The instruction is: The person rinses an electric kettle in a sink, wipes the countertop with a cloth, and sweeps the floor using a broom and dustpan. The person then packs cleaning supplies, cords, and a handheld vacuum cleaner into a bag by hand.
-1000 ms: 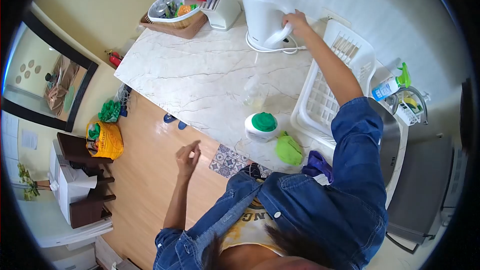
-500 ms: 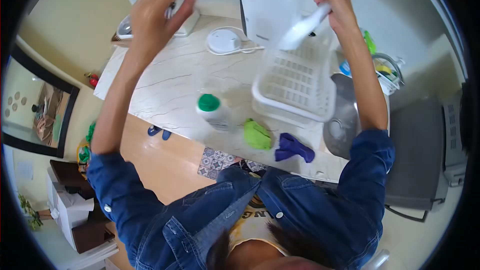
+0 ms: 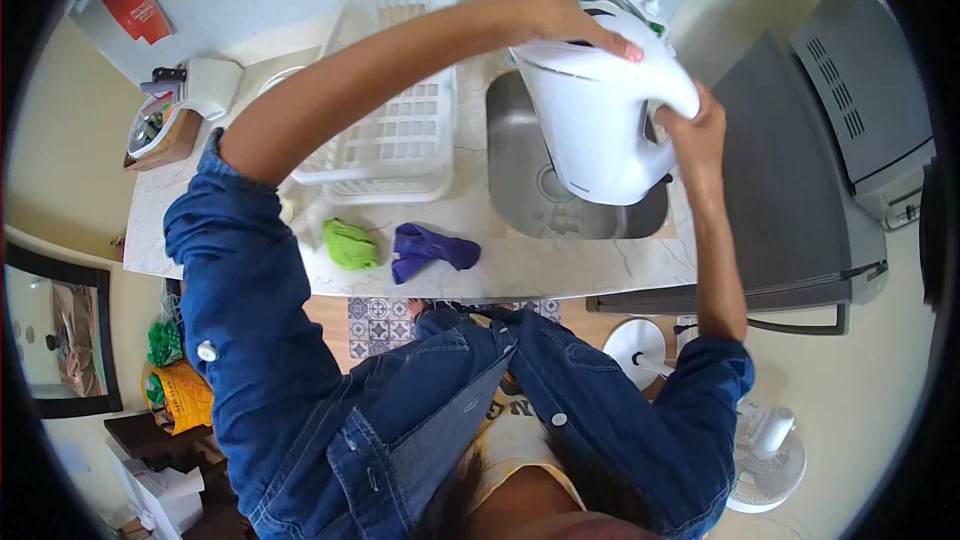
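A white electric kettle (image 3: 600, 125) hangs over the steel sink (image 3: 505, 175), tilted a little. My right hand (image 3: 697, 128) is wrapped round its handle on the right side. At the kettle's top, my left hand (image 3: 572, 18) rests with the thumb stretched across the lid; its other fingers are partly hidden behind the rim. Below the kettle, the drain (image 3: 549, 183) shows at its left edge.
A white dish rack (image 3: 440, 135) stands left of the sink. Green cloth (image 3: 350, 244) and purple cloth (image 3: 432, 248) lie near the counter's front edge. A knife block (image 3: 212, 86) sits at the far left; a grey fridge (image 3: 765, 170) borders the right.
The kettle has moved from above the dish rack to over the sink, in my right hand. My left hand has come from the air at left onto the kettle's top. My view has turned right.
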Demonstrator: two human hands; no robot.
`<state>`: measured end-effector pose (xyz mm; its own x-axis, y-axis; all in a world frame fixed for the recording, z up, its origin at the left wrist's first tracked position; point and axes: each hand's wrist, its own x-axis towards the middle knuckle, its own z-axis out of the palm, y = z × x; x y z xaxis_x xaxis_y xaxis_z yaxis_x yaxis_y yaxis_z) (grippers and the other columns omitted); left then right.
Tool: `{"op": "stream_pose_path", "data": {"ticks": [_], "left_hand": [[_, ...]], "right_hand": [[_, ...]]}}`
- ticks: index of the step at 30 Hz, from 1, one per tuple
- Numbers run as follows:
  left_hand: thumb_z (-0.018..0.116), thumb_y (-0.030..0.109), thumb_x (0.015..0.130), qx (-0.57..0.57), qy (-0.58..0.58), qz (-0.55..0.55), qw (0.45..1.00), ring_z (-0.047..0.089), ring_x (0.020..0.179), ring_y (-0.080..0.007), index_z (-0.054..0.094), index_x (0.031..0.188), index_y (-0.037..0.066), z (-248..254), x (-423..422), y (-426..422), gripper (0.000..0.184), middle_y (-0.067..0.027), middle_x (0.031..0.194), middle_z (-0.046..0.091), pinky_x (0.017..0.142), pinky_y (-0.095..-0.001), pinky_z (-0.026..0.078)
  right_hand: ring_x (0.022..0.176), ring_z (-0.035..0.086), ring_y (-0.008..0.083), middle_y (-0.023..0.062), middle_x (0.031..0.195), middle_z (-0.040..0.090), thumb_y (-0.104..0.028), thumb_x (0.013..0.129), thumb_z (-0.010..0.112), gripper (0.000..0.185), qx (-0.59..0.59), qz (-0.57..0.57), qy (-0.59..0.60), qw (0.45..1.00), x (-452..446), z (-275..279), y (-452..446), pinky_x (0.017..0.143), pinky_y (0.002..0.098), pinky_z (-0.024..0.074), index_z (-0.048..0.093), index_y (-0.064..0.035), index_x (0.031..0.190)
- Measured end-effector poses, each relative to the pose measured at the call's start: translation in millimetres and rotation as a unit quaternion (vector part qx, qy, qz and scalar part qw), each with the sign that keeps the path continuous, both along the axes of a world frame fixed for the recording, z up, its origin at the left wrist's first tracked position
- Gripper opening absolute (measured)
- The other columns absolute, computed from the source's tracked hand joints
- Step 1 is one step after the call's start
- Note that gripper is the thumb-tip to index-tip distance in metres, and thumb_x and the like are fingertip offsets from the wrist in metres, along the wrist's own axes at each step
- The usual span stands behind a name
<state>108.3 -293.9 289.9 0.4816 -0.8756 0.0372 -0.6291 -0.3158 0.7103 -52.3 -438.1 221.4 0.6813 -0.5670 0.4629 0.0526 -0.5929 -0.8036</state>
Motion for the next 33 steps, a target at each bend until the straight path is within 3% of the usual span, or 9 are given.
{"op": "stream_pose_path", "data": {"ticks": [2,7,8,9,12,22,25,29,33], "left_hand": [[0.070,0.049,0.050,-0.005,-0.397,0.086,0.914,0.048,0.091,-0.0284,0.063,0.077,-0.003,-3,-30,-24,0.059,-0.0172,0.083,0.058,0.078,-0.0394,0.037],[0.056,0.013,0.066,0.074,-0.573,-0.063,0.814,0.042,0.094,-0.0262,0.063,0.075,-0.003,-40,-89,-74,0.019,-0.0107,0.088,0.055,0.082,-0.0390,0.032],[0.057,0.012,0.064,-0.088,-0.517,0.035,0.851,0.038,0.100,-0.0286,0.063,0.077,0.000,-66,-98,-94,0.018,-0.0139,0.101,0.047,0.086,-0.0441,0.031],[0.060,0.017,0.064,0.095,-0.668,-0.063,0.736,0.033,0.106,-0.0323,0.062,0.086,0.004,-42,-117,-86,0.025,-0.0154,0.110,0.039,0.087,-0.0491,0.032],[0.056,0.023,0.071,0.008,-0.572,-0.027,0.820,0.038,0.104,-0.0345,0.060,0.098,0.009,-63,-137,-114,0.030,-0.0119,0.111,0.039,0.084,-0.0583,0.028],[0.062,0.020,0.070,-0.504,-0.216,-0.167,0.820,0.050,0.053,-0.0158,0.054,0.067,0.010,-71,-56,-98,0.013,-0.0014,0.064,0.053,0.055,-0.0269,0.041],[0.054,0.026,0.077,-0.307,-0.213,0.139,0.917,0.052,0.072,-0.0212,0.056,0.080,0.004,-76,12,-80,0.023,-0.0091,0.079,0.055,0.066,-0.0310,0.043],[0.055,0.034,0.074,-0.033,-0.380,-0.016,0.924,0.046,0.088,-0.0287,0.061,0.091,0.009,-134,42,-84,0.031,-0.0121,0.094,0.053,0.081,-0.0365,0.037],[0.058,0.042,0.069,-0.051,-0.256,0.025,0.965,0.041,0.095,-0.0277,0.061,0.091,0.006,-157,5,-95,0.042,-0.0112,0.100,0.049,0.081,-0.0371,0.035]], "right_hand": [[0.068,0.060,0.0242,0.0158,0.070,0.060,-0.006,0.059,0.057,0.021,-0.093,-0.054,0.016,0.994,-12,-32,-8,0.060,0.0316,0.0437,0.055,0.0003,0.079],[0.071,0.058,0.0285,0.0174,0.071,0.059,-0.005,0.060,0.056,0.018,0.005,-0.107,0.049,0.993,-26,-107,-26,0.063,0.0322,0.0425,0.054,-0.0002,0.077],[0.072,0.059,0.0252,0.0153,0.073,0.060,-0.005,0.060,0.057,0.020,0.044,-0.112,0.036,0.992,-28,-125,-32,0.065,0.0303,0.0423,0.054,0.0003,0.080],[0.073,0.057,0.0227,0.0130,0.076,0.060,-0.003,0.059,0.056,0.023,0.094,-0.110,-0.017,0.989,-29,-133,-32,0.066,0.0291,0.0419,0.054,0.0008,0.082],[0.076,0.055,0.0172,0.0080,0.081,0.059,0.000,0.057,0.055,0.030,0.230,-0.100,-0.169,0.953,-23,-149,-30,0.069,0.0263,0.0411,0.055,0.0018,0.088],[0.079,0.051,0.0140,0.0042,0.085,0.056,0.005,0.053,0.054,0.040,0.351,-0.006,-0.164,0.922,13,-196,-82,0.071,0.0239,0.0399,0.054,0.0032,0.093],[0.074,0.051,0.0131,0.0040,0.081,0.055,0.009,0.047,0.052,0.044,0.403,0.020,-0.166,0.900,16,-201,-96,0.067,0.0217,0.0393,0.053,0.0025,0.090],[0.072,0.050,0.0109,0.0028,0.079,0.055,0.008,0.049,0.053,0.038,0.371,-0.009,-0.143,0.918,16,-203,-94,0.065,0.0206,0.0388,0.053,0.0023,0.087],[0.068,0.047,0.0087,0.0005,0.072,0.052,0.008,0.053,0.055,0.025,0.263,-0.066,-0.104,0.957,8,-209,-86,0.061,0.0206,0.0377,0.051,-0.0003,0.076]]}}
